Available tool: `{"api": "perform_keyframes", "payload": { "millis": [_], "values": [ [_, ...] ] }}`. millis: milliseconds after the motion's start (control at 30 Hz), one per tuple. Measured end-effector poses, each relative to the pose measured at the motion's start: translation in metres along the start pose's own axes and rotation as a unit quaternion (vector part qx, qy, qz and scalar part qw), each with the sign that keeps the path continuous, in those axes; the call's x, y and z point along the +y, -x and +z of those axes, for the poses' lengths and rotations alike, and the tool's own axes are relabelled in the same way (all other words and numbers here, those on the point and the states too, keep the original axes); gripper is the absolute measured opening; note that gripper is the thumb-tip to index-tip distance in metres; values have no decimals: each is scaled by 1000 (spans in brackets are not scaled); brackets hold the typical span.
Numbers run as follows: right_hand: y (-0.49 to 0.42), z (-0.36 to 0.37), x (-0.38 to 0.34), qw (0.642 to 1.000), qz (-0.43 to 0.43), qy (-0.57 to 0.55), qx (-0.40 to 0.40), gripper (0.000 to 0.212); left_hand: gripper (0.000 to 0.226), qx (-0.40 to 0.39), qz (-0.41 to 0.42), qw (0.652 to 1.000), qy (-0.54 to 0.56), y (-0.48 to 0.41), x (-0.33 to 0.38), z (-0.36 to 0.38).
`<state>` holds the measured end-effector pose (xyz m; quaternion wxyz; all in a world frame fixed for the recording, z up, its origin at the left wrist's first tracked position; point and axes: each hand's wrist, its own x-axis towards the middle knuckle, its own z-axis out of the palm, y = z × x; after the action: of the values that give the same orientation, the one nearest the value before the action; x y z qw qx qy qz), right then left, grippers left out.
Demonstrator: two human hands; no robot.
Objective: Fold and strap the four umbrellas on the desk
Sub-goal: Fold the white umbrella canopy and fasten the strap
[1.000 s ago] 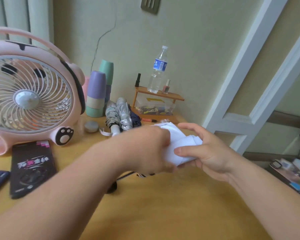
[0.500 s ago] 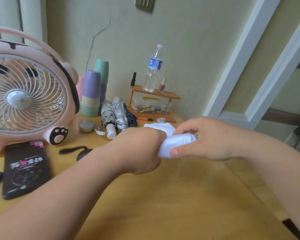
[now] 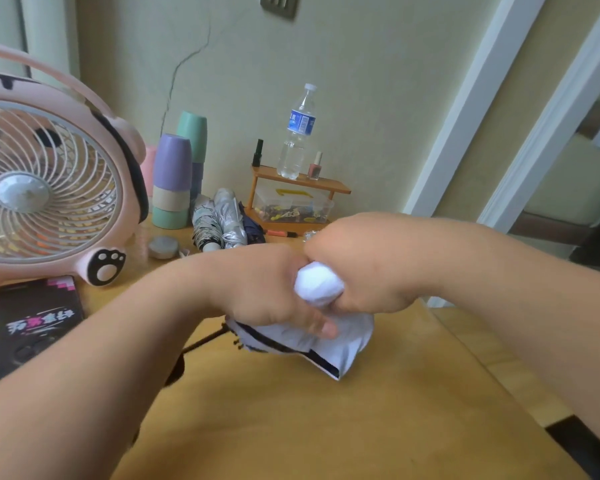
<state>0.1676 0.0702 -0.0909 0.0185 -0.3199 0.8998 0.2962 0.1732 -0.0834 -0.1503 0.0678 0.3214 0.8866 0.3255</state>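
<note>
While left hand (image 3: pixel 271 289) and right hand (image 3: pixel 364 268) clench side by side round a white umbrella (image 3: pixel 321 287) just above the desk (image 3: pixel 326 427), its soft, slippery canopy (image 3: pixel 347 341) seems best gripped mid-bundle.

The left forearm (image 3: pixel 111 344) and right forearm (image 3: pixel 506 289) are bare along all the length that shows. The left grip (image 3: pixel 267 289) and right grip (image 3: pixel 361 268) are bare too. One left fingertip (image 3: pixel 327 329) shows a short nail.
</note>
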Motion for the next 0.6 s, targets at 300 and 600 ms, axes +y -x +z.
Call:
{"api": "perform_keyframes", "payload": {
  "millis": [300, 600],
  "values": [
    [8, -22, 16, 963, 3, -255, -87, 42, 68, 40, -60, 995, -74, -2, 1, -2],
    [9, -7, 45, 849, 25, -516, 115, 32, 77, 223, -68, 969, -85, -8, -1, -3]
  ]
}}
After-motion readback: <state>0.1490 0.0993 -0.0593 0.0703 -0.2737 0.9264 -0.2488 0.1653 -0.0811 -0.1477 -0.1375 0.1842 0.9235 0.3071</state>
